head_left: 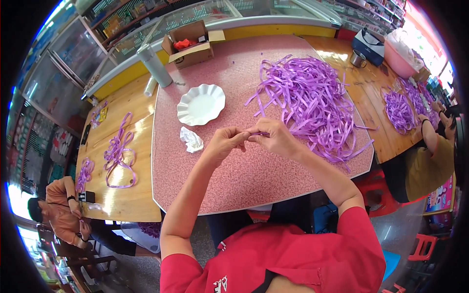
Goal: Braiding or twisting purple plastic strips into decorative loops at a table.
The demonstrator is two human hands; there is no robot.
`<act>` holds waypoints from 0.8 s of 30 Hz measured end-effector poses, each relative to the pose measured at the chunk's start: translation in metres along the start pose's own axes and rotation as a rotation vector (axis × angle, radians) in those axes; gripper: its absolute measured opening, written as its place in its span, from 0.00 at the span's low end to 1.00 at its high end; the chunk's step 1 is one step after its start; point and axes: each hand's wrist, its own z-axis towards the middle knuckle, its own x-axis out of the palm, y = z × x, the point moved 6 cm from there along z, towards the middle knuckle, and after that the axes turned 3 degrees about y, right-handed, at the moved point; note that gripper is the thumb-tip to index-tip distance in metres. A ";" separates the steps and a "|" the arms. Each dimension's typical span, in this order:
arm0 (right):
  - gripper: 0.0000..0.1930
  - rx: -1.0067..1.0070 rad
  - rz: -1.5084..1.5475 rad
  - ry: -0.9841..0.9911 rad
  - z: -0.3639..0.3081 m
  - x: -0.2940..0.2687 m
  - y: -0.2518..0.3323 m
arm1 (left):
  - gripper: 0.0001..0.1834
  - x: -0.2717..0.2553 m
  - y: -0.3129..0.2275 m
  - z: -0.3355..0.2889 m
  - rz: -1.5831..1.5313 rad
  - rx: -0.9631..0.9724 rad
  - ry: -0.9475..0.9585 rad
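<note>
Left hand (227, 140) and right hand (271, 136) meet, each grip pinching a purple ribbon (260, 133); the ribbon pile (312, 93) lies toward two o'clock on the pink surface (244, 185). Seemingly fingertip shaping, perhaps folding; the next move likely calls for steadiness.

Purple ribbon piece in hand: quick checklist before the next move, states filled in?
1. Hands visible: ok, left hand and right hand meet above the pink tabletop.
2. Purple piece gripped: ok, appears pinched at the fingertips.
3. Its fold or shape: cannot tell, fingers cover most of it.
4. Ribbon pile in reach: looks ok, just beyond the right hand.
5. Ribbon pile untangled: not ok, strands cross in a loose heap.
6. White scalloped dish upright: ok, beyond the left hand.
</note>
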 end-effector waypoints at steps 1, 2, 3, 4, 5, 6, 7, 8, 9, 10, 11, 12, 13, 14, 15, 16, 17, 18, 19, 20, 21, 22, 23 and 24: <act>0.08 -0.031 -0.026 -0.014 0.002 0.000 -0.001 | 0.13 -0.005 -0.002 0.000 0.073 0.000 0.010; 0.08 -0.033 -0.025 -0.013 0.003 0.001 -0.003 | 0.13 -0.009 -0.004 0.000 0.147 0.000 0.021; 0.07 -0.009 -0.045 -0.026 0.004 0.000 -0.007 | 0.13 -0.017 -0.006 0.001 0.148 0.001 0.016; 0.07 0.015 -0.066 -0.041 0.004 -0.002 -0.009 | 0.13 -0.028 -0.012 0.003 0.326 0.051 -0.039; 0.07 0.011 -0.065 -0.040 0.005 -0.002 -0.010 | 0.14 -0.039 -0.018 0.005 0.504 0.100 -0.094; 0.07 0.081 -0.052 -0.084 0.004 -0.006 -0.014 | 0.14 -0.051 -0.019 0.011 0.504 0.101 -0.094; 0.07 0.149 -0.039 -0.128 0.003 -0.009 -0.018 | 0.15 -0.073 -0.025 0.015 0.766 0.139 -0.273; 0.07 0.147 -0.039 -0.129 0.003 -0.010 -0.021 | 0.16 -0.090 -0.031 0.016 1.026 0.177 -0.455; 0.07 0.183 -0.053 -0.163 0.002 -0.013 -0.028 | 0.16 -0.102 -0.021 0.022 1.027 0.179 -0.454; 0.07 0.213 -0.059 -0.193 0.002 -0.011 -0.033 | 0.16 -0.115 -0.018 0.020 1.332 0.246 -0.619; 0.07 0.209 -0.055 -0.192 0.003 -0.009 -0.034 | 0.16 -0.122 -0.017 0.015 1.635 0.313 -0.782; 0.07 0.205 -0.055 -0.206 0.004 -0.010 -0.036 | 0.16 -0.128 -0.016 0.014 1.636 0.318 -0.783; 0.07 0.201 -0.054 -0.218 0.004 -0.011 -0.036 | 0.16 -0.139 -0.007 0.016 1.564 0.196 -0.684; 0.07 0.196 -0.053 -0.219 0.004 -0.011 -0.035 | 0.16 -0.146 0.004 0.016 1.487 0.075 -0.587; 0.07 0.213 -0.050 -0.229 0.001 -0.013 -0.039 | 0.16 -0.138 0.001 0.019 1.483 0.085 -0.577; 0.06 0.232 -0.045 -0.239 -0.003 -0.016 -0.041 | 0.15 -0.122 -0.017 0.012 1.490 0.269 -0.652; 0.06 0.240 -0.052 -0.247 -0.004 -0.020 -0.042 | 0.14 -0.105 -0.034 0.005 1.485 0.454 -0.725; 0.06 0.213 -0.058 -0.236 0.000 -0.018 -0.036 | 0.14 -0.100 -0.041 -0.003 1.488 0.450 -0.723; 0.07 0.190 -0.069 -0.226 0.001 -0.018 -0.031 | 0.13 -0.098 -0.043 -0.005 1.167 0.471 -0.622; 0.07 0.198 -0.069 -0.227 0.002 -0.018 -0.030 | 0.13 -0.094 -0.042 -0.007 0.846 0.480 -0.518; 0.07 0.134 -0.057 -0.235 0.004 -0.018 -0.024 | 0.15 -0.084 -0.037 -0.006 0.639 0.359 -0.426; 0.07 0.072 -0.047 -0.241 0.006 -0.018 -0.018 | 0.15 -0.072 -0.036 -0.007 0.636 0.357 -0.423; 0.07 0.076 -0.049 -0.242 0.005 -0.019 -0.014 | 0.19 -0.060 -0.032 -0.004 0.489 0.323 -0.353; 0.07 0.047 -0.064 -0.239 0.005 -0.020 -0.008 | 0.23 -0.047 -0.028 -0.001 0.343 0.288 -0.282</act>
